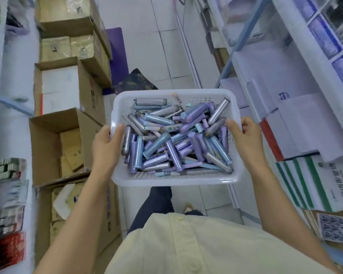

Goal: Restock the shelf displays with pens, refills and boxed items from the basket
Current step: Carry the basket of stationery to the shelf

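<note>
A person is carrying a white plastic basket [174, 180] with perforated, mesh-like walls and rounded corners. The left hand [105, 143] is gripping its left rim, thumb hooked over the edge, and the right hand [246, 135] is clasping the right rim likewise. Glossy cylindrical pens [176, 139] in lilac, pale blue and silver are lying heaped across the basket's floor. Open cardboard boxes [53, 143] are standing along the aisle's left edge.

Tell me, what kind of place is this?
Probably a stationery shop aisle or stockroom: shelves of boxed goods on the right, stacked cartons on the left, and a basket full of pens.
</note>
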Action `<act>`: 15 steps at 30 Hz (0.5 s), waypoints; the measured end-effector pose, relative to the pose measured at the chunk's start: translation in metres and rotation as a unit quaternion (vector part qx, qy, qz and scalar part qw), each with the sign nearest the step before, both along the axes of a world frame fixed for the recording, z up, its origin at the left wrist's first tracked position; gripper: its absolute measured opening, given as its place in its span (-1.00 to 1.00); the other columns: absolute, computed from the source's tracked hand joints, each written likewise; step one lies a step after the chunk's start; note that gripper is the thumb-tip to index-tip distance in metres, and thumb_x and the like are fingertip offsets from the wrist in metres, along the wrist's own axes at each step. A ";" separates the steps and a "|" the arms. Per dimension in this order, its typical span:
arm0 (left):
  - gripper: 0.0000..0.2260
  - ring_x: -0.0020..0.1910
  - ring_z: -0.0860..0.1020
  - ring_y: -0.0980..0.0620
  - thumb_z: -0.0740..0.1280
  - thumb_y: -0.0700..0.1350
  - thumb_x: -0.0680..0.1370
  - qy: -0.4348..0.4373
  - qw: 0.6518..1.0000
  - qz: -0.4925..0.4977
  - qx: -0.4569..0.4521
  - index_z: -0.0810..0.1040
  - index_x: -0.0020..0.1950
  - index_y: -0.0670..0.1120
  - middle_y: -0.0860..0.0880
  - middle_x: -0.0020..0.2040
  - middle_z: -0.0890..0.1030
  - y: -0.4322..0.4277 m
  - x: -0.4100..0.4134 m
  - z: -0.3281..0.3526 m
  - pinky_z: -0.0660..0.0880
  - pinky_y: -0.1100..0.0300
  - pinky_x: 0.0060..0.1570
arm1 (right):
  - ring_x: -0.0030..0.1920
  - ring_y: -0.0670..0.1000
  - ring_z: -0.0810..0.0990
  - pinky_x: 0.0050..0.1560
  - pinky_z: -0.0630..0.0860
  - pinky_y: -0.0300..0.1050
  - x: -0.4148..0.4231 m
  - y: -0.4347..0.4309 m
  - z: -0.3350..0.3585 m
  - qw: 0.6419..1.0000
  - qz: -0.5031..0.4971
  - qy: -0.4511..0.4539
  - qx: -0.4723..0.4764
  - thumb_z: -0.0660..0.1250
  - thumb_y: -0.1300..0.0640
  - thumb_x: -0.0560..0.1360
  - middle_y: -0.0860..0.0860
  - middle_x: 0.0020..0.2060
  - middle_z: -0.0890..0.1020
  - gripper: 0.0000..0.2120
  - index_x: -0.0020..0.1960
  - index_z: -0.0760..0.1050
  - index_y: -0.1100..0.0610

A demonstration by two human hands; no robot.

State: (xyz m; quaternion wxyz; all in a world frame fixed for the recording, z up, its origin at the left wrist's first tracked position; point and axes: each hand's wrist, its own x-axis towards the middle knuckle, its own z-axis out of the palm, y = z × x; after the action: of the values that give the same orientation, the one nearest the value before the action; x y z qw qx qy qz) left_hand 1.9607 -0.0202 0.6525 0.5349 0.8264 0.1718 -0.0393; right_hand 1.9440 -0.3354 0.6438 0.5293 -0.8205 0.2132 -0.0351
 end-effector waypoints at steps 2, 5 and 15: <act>-0.57 -0.14 0.56 -0.35 0.25 0.10 0.61 0.005 1.000 -0.010 -0.003 0.47 0.03 -0.31 -0.39 -0.06 0.55 -0.001 0.045 0.001 0.53 -0.25 -0.09 | -0.34 -0.05 0.34 -0.32 0.29 -0.16 0.039 -0.001 -0.004 1.000 -0.014 -0.003 0.000 0.32 -0.01 0.55 0.08 -0.33 0.40 -0.62 -0.14 0.37 0.32; -0.62 -0.09 0.57 -0.36 0.24 0.11 0.61 0.009 1.000 -0.018 0.007 0.48 0.01 -0.24 -0.36 -0.05 0.57 -0.004 0.111 0.006 0.53 -0.32 -0.05 | -0.45 -0.18 0.25 -0.42 0.23 -0.32 0.099 -0.002 -0.002 0.999 -0.030 -0.012 -0.001 0.33 -0.01 0.55 -0.11 -0.42 0.32 -0.65 -0.26 0.26 0.10; -0.57 -0.29 0.44 -0.21 0.23 0.10 0.61 0.001 0.999 -0.025 0.046 0.41 -0.08 -0.31 -0.33 -0.19 0.49 -0.024 0.313 -0.001 0.43 -0.07 -0.25 | -0.38 -0.10 0.32 -0.42 0.28 -0.27 0.302 -0.023 -0.006 0.999 -0.025 -0.007 0.020 0.33 -0.01 0.55 0.02 -0.37 0.38 -0.64 -0.21 0.33 0.23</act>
State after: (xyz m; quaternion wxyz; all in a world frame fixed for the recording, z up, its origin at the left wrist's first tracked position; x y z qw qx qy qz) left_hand 2.2737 -0.0446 0.6513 0.4947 0.8542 0.1534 -0.0451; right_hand 2.2464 -0.3582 0.6376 0.5458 -0.8039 0.2309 -0.0502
